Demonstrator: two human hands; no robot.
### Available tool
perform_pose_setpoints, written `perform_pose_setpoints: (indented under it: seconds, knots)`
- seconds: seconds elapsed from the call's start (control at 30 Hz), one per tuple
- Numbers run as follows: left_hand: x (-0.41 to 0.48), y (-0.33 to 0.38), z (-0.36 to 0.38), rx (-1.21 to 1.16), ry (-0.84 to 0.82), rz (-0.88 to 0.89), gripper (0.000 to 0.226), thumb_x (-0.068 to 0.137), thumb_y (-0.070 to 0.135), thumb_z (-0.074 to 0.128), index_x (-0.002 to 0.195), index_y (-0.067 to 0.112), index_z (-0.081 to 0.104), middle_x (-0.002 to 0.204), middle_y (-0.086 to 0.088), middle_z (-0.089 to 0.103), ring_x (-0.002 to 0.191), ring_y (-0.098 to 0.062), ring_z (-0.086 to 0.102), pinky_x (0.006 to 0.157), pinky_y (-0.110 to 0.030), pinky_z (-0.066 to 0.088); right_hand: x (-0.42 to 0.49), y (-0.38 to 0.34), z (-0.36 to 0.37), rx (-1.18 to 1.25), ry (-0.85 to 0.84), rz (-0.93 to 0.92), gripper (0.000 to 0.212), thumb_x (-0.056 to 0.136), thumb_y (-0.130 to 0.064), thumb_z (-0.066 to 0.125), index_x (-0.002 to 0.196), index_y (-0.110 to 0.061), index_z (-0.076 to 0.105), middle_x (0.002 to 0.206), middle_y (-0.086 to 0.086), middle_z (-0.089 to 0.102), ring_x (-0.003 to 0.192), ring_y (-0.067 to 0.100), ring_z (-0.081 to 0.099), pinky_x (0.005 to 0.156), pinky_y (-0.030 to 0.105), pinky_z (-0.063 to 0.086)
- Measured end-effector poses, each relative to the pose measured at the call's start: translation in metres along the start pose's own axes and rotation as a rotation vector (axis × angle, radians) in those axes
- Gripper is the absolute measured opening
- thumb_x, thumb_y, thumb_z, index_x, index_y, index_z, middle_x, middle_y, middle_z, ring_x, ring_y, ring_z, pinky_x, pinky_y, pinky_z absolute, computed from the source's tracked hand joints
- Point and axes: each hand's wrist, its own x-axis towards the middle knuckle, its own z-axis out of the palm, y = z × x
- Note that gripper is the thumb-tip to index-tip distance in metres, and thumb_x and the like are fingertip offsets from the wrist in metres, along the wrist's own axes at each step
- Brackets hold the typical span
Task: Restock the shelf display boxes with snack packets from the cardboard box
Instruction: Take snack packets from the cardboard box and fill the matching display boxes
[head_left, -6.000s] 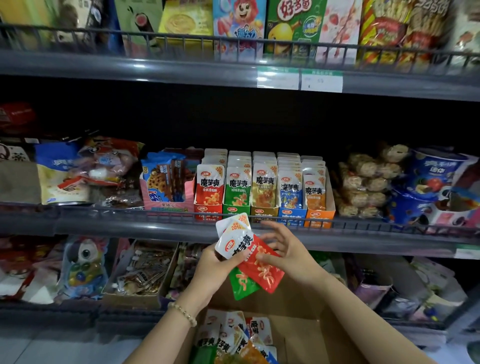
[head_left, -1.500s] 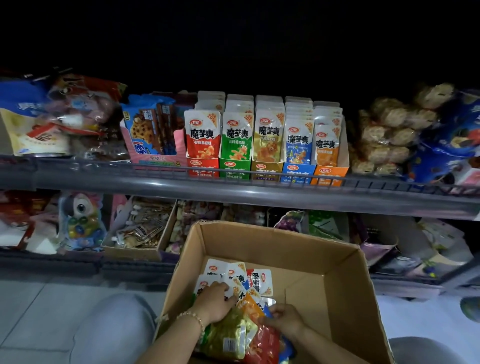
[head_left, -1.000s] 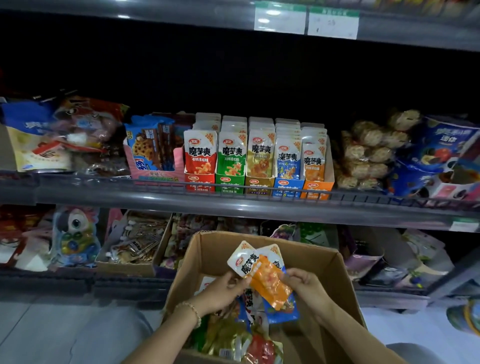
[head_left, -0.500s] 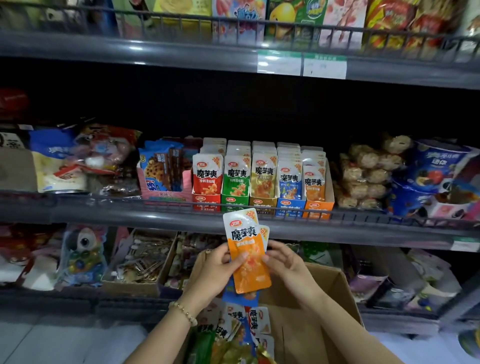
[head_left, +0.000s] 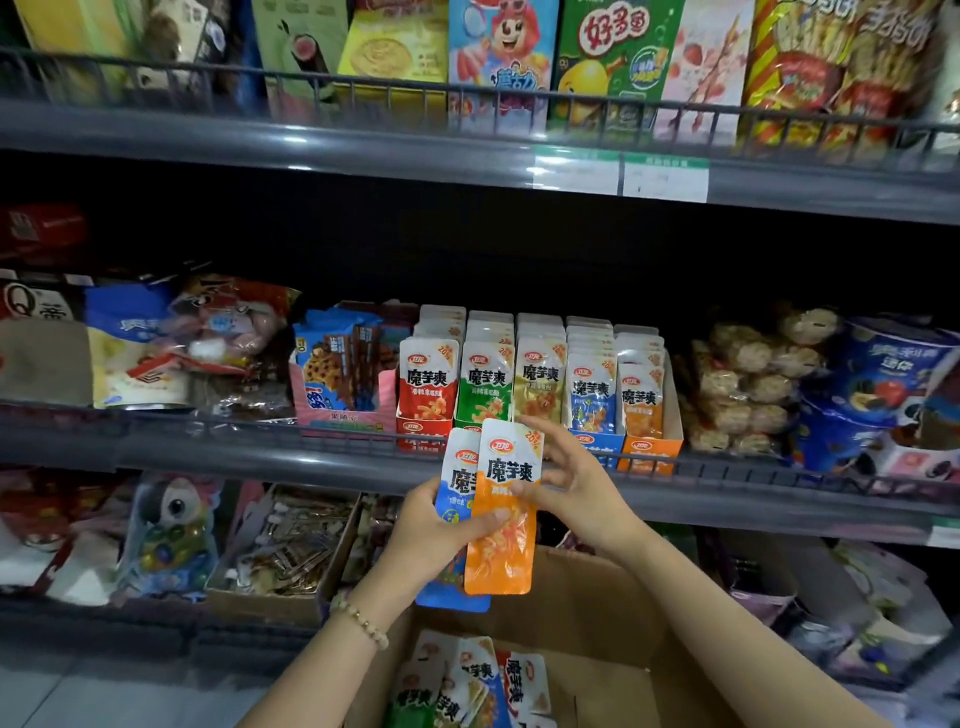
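Observation:
My left hand (head_left: 434, 535) grips two snack packets upright below the middle shelf: an orange packet (head_left: 503, 551) in front and a blue packet (head_left: 456, 483) behind it. My right hand (head_left: 574, 486) touches the orange packet's right edge with fingers spread. Five display boxes stand side by side on the middle shelf: red (head_left: 421, 428), green (head_left: 485, 384), yellow (head_left: 539, 382), blue (head_left: 592, 441) and orange (head_left: 647, 449), each filled with packets. The open cardboard box (head_left: 597, 613) sits below my arms with several loose packets (head_left: 480, 680) in it.
A wire rail (head_left: 260, 423) runs along the middle shelf's front edge. A pink cookie box (head_left: 340, 374) stands left of the display boxes, bagged snacks (head_left: 748, 379) right of them. The top shelf (head_left: 363, 156) holds tall boxes. The lower shelf holds toys and a cardboard tray (head_left: 270, 608).
Both hands rose out of the cardboard box with the orange and blue packets, up to just below the display boxes. The blue packet now shows to the left behind the orange one.

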Motion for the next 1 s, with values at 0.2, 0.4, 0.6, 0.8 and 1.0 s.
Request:
perform_pose_setpoints:
  seconds: [0.2,0.4,0.6,0.8,1.0]
  knots:
    - [0.012,0.017,0.009,0.064,0.081,0.030,0.018,0.086,0.029,0.065,0.103,0.021,0.062,0.091,0.013,0.070,0.086,-0.013,0.069,0.069,-0.027,0.056,0.010,0.004,-0.021,0.139,0.105,0.099,0.050,0.081,0.001,0.069,0.116,-0.025,0.044,0.108,0.005,0.069,0.089,0.022,0.071,0.066,0.033,0.058]
    - [0.045,0.029,0.029,0.108,0.071,0.015,0.021,0.089,0.038,0.060,0.101,0.021,0.059,0.099,0.003,0.070,0.089,-0.011,0.068,0.069,-0.022,0.055,0.011,-0.002,-0.085,0.113,0.331,0.016,0.057,0.082,0.006,0.065,0.125,-0.025,0.047,0.102,-0.001,0.068,0.081,0.008,0.070,0.060,0.024,0.056]
    - [0.078,0.042,0.063,0.147,0.029,0.031,0.016,0.090,0.036,0.059,0.091,0.020,0.057,0.088,0.003,0.069,0.077,-0.007,0.068,0.059,-0.018,0.053,0.038,-0.023,-0.164,-0.003,0.566,-0.123,0.063,0.081,0.011,0.063,0.133,-0.019,0.045,0.111,0.007,0.063,0.088,0.010,0.066,0.064,0.017,0.056]
    - [0.109,0.050,0.089,0.200,0.029,0.036,0.035,0.084,0.050,0.061,0.100,0.020,0.057,0.103,-0.001,0.069,0.094,-0.018,0.067,0.088,-0.039,0.053,0.075,-0.021,-0.201,-0.074,0.649,-0.210,0.061,0.082,0.014,0.060,0.135,-0.009,0.042,0.117,0.001,0.055,0.101,0.013,0.056,0.069,0.010,0.053]
    - [0.120,0.041,0.099,0.217,0.025,0.026,0.059,0.083,0.051,0.062,0.118,0.004,0.054,0.112,-0.009,0.067,0.097,-0.019,0.066,0.088,-0.038,0.053,0.107,0.025,-0.204,-0.317,0.459,-0.141,0.054,0.079,0.014,0.063,0.127,-0.006,0.047,0.125,0.010,0.054,0.115,0.031,0.055,0.081,0.025,0.052]
